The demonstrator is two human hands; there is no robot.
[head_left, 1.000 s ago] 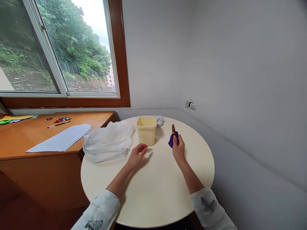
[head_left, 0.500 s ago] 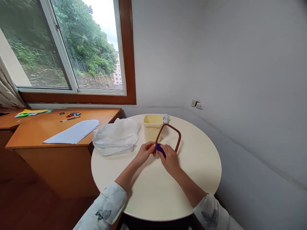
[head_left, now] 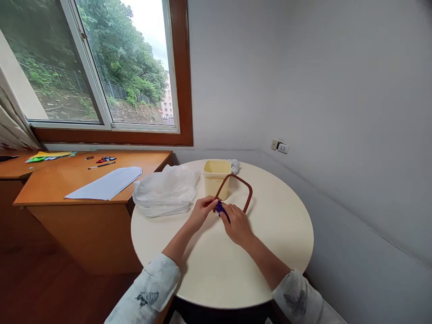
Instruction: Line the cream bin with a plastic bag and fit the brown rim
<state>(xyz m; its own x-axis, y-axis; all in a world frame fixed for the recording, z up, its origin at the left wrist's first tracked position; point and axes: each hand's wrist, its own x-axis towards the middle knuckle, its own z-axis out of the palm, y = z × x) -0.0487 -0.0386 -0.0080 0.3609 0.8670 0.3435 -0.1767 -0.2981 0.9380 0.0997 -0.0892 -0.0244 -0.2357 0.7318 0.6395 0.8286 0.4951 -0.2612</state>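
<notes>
Hands point(head_left: 237, 225) hold purple cloth point(head_left: 220, 208) against brown frame point(head_left: 250, 194).

Matt cloth, smooth plastic, varnished wood
From here, the purple cloth point(head_left: 221, 209) looks matt, the brown frame point(head_left: 250, 196) smooth; the tub point(head_left: 211, 186) is plastic, the bag point(head_left: 167, 191) crinkled film, the wooden desk point(head_left: 57, 184) glossy.

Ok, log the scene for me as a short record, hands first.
Left hand: holding the brown rounded frame at its left side
Right hand: holding purple cloth at the frame's near edge
Behind frame: open-topped yellow tub
Left of tub: translucent plastic bag
Behind tub, right: crumpled white item, unclear
Support: round cream table
Desk: paper sheets, pen
</notes>
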